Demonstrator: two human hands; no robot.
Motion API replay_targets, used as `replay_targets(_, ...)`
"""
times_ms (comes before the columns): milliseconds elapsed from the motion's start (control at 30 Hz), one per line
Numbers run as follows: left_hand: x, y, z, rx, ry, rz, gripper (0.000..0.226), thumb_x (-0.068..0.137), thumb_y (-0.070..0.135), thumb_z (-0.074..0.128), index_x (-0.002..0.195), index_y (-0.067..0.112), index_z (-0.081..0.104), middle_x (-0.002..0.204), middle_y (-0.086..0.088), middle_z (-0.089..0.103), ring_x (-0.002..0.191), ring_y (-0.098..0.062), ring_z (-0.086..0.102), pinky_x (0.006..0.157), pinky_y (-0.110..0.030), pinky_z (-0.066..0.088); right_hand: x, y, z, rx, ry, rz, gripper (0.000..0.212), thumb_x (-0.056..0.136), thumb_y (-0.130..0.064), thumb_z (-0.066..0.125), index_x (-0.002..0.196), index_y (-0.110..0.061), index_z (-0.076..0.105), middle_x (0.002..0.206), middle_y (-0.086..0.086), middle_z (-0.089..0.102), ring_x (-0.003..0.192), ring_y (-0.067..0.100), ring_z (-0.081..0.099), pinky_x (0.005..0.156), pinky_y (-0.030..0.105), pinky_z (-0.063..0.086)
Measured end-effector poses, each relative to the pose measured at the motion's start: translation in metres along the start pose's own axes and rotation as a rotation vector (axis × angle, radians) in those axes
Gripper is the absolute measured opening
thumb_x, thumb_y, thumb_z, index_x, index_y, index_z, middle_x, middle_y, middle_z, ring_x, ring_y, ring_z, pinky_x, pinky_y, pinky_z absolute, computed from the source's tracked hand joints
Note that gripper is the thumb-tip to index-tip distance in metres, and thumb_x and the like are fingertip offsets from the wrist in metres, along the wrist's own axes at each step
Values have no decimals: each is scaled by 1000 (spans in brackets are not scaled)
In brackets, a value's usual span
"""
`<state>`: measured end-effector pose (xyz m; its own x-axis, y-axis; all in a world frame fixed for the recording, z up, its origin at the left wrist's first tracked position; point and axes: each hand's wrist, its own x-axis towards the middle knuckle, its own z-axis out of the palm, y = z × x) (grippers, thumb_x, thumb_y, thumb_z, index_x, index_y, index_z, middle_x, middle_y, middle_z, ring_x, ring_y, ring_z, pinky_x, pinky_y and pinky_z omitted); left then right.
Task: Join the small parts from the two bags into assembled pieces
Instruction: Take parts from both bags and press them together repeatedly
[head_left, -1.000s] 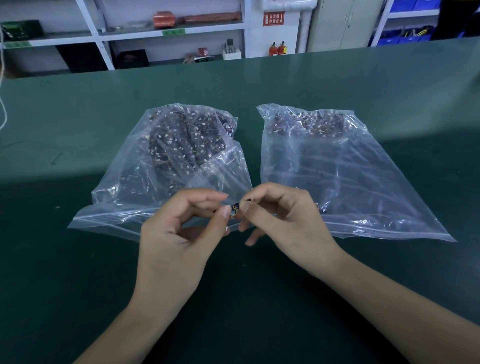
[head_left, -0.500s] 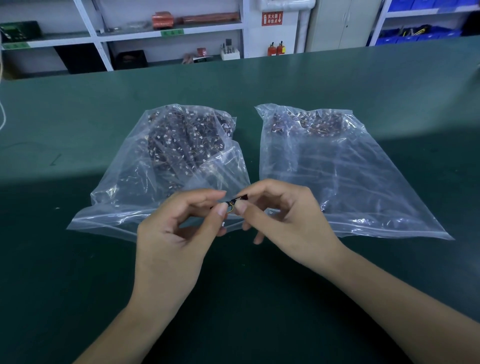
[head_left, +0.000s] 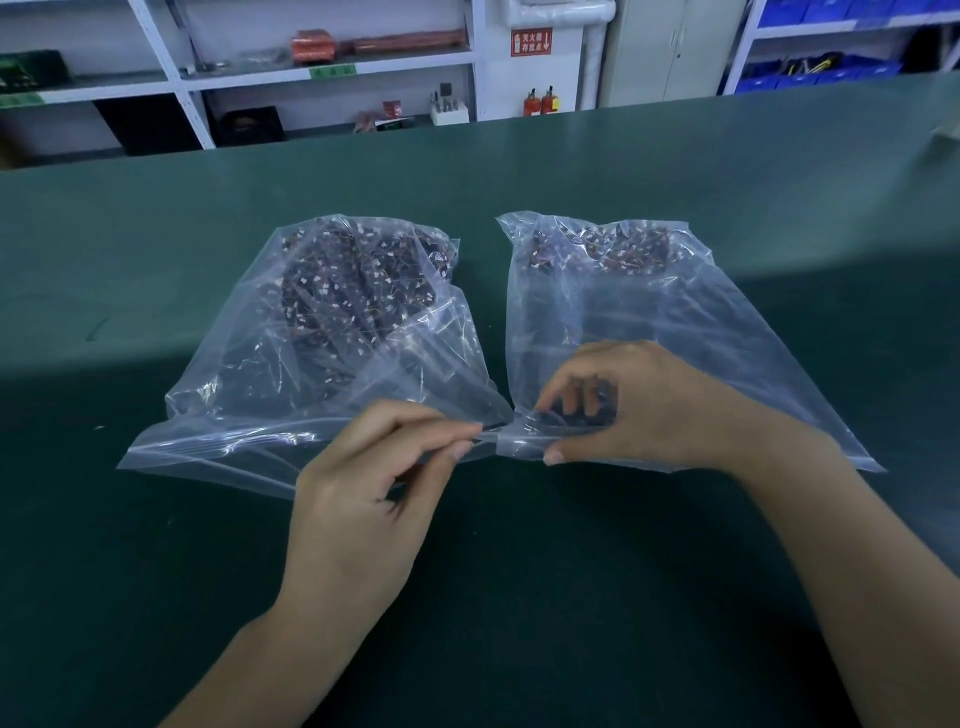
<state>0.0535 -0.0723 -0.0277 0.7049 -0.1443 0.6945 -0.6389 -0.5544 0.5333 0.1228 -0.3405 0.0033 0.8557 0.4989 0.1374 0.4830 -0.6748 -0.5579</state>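
worktop (head_left: 675, 171): dark green, two clear bags side by side | left bag (head_left: 291, 364), right bag (head_left: 649, 322): small dark parts inside | left hand (head_left: 363, 493): fingers pinch left bag's near edge | right hand (head_left: 639, 410): fingers curled at right bag's mouth, grip unclear | far: white shelves (head_left: 322, 73), blue bins (head_left: 810, 73)

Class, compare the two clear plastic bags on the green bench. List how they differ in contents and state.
The left bag is heaped with dark parts through most of its length; the right bag has only a band at its far end. The left hand pinches the left bag's mouth edge; the right hand reaches into the right bag. Both are clear zip bags.
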Motion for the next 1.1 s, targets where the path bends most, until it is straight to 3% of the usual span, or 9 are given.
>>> replay_targets(133,-1,3,8,20,-53,39,12,97,16,75,106,14,84,101,8,70,86,-15,71,69,-31,56,1,3,1,58,23,0,18,81,-42,89,97,-36,82,84,-19,75,80,3,69,71,11,48)
replay_targets(300,4,6,19,120,-138,206,11,98,13,79,107,15,83,103,8,73,88,-4,69,76,-20,56,2,3,-1,88,105,-5,9,89,-35,81,95,-28,85,83,-22,75,77,2,70,71,10,48)
replay_targets(467,21,10,36,298,-218,428,26,92,-3,77,111,14,80,100,-2,71,81,-18,68,61,-36,57,3,-3,-2,21,237,-76,10,97,-25,75,94,-21,84,80,-12,69,78,10,64,71,10,42)
replay_targets(567,33,18,50,344,-227,466,21,93,-5,72,105,10,79,94,-6,68,77,-23,64,57,-40,56,2,-7,-4,27,292,-110,15,99,-22,73,90,-17,84,77,-6,68,74,14,63,68,10,40)
replay_targets(667,39,24,59,337,-162,500,18,99,-3,66,97,9,79,88,-7,67,78,-24,64,74,-35,56,2,-7,-5,63,280,-116,18,100,-24,71,90,-15,84,76,-2,68,71,15,62,66,17,42)
replay_targets(767,39,24,61,307,-98,509,20,101,-4,65,98,9,79,90,-7,69,97,-25,73,101,-35,52,2,-5,-7,106,286,-97,20,99,-28,69,90,-16,83,76,1,69,71,16,61,67,24,45)
replay_targets(833,40,22,61,334,-87,494,22,99,-8,62,97,8,78,90,-8,67,94,-25,71,109,-34,49,2,-3,-8,122,303,-68,22,100,-28,68,88,-16,82,76,1,68,71,17,60,68,25,45)
replay_targets(967,41,21,59,463,-158,426,26,89,-10,67,100,12,75,94,-5,64,63,-22,50,64,-30,44,3,-4,-7,104,310,-44,19,100,-24,70,89,-14,82,78,-1,69,73,16,62,69,23,46)
replay_targets(1100,40,24,60,533,-276,317,33,83,-1,80,108,20,75,98,1,65,54,-20,53,41,-32,40,5,-5,-6,154,409,18,22,99,-30,71,90,-14,82,81,3,72,74,18,62,72,29,49)
